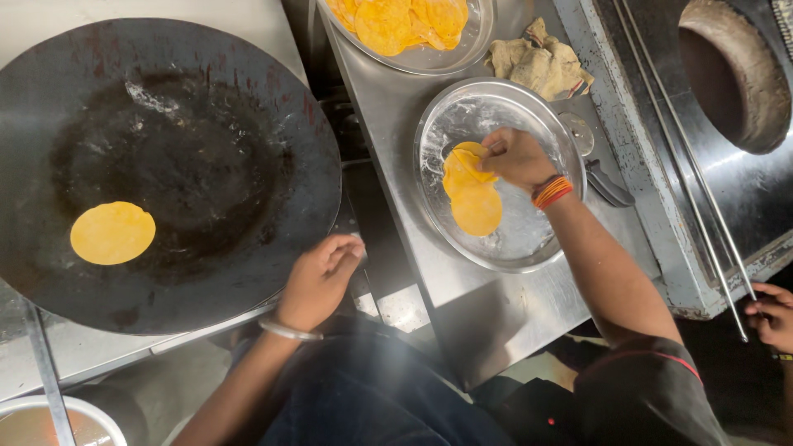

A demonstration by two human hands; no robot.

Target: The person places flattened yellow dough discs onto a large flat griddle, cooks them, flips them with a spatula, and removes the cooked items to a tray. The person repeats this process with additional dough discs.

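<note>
My right hand [516, 157] pinches the upper edge of a thin, round yellow dough disc [464, 168], lifting it slightly off a second flat disc [477, 209] that it overlaps. Both lie in a round, floury steel plate [529, 248]. A third yellow disc [112, 232] lies flat on the wide black griddle [206, 157].

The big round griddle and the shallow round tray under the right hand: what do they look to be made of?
The big round dark griddle looks like iron or steel: matte black, with rusty patches near the rim and an oily sheen at its centre. The shallow round silvery tray looks like polished stainless steel or aluminium: bright, reflective, with a rolled rim. Which metal exactly cannot be told.
</note>
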